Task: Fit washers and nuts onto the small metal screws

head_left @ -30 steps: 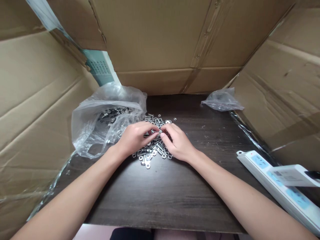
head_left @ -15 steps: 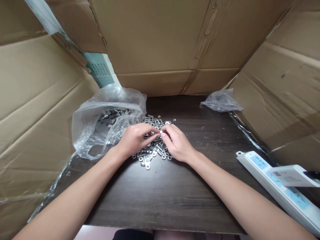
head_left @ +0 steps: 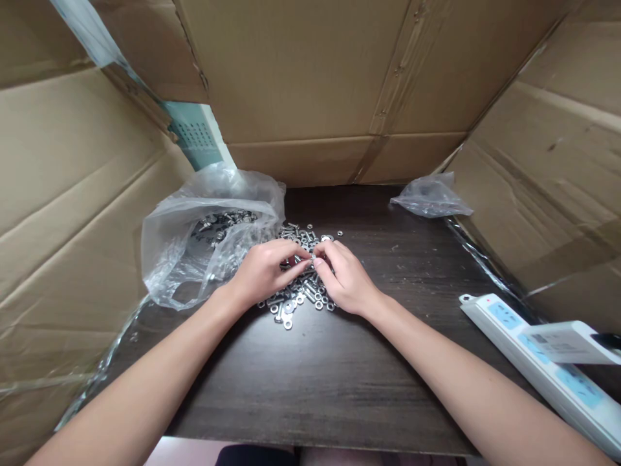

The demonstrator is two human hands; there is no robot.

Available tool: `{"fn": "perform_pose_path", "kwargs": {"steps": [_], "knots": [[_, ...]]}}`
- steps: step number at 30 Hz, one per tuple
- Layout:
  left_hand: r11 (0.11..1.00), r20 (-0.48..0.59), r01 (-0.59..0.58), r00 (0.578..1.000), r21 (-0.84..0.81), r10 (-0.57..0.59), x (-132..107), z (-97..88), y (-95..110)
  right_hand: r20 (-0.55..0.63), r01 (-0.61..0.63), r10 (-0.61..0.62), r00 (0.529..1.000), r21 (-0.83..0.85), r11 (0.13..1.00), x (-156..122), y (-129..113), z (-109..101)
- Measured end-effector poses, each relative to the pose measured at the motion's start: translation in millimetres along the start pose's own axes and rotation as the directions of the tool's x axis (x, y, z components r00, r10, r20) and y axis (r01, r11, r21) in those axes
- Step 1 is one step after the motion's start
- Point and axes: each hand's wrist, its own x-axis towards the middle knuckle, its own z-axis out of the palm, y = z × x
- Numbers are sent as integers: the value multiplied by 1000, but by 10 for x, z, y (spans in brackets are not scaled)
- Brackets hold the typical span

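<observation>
Over a heap of loose metal bolts, nuts and washers, both hands meet fingertip to fingertip. My left hand is closed in a pinch, thumb and forefinger stretched toward the right. Facing it, my right hand pinches with thumb and curled forefinger. A small shiny metal fastener shows between the fingertips; it is too small and covered to tell whether it is a bolt, a nut or both together. Right behind my left hand lies a clear plastic bag, its mouth open, with more bolts inside.
Cardboard walls enclose the dark wooden table at the back and sides. A smaller clear bag lies at the back right. Near my right forearm is a white power strip with a white plug-in adapter.
Both hands stay in nearly the same place. The fingertips have shifted slightly around the small fastener, and less of it shows now.
</observation>
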Motion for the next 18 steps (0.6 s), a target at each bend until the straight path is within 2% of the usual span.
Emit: {"fn": "perform_pose_path", "kwargs": {"steps": [18], "knots": [[1000,-7,16,1000,-14,-16,-2,5,21,16,-5,4,1000,21,1000,2,11,9]]}}
